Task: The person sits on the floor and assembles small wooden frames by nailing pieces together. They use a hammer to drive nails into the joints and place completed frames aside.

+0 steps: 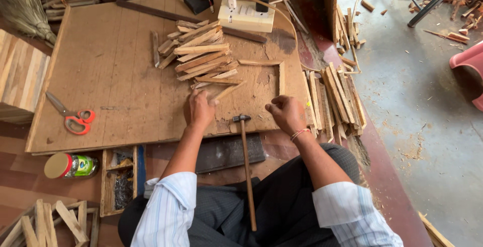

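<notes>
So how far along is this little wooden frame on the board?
Two strips already form one corner of the frame. The left hand rests on another thin strip by the loose pile of sticks; the right hand is closed, contents unclear. The hammer lies unused. Two sides look missing.

Woodworking shop: wood strips point(204, 51), hammer point(245, 146).

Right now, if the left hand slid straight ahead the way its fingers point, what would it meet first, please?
Most likely the thin wood strip lying at the tips of the left hand, then the pile of wooden sticks just beyond it on the board.
</notes>
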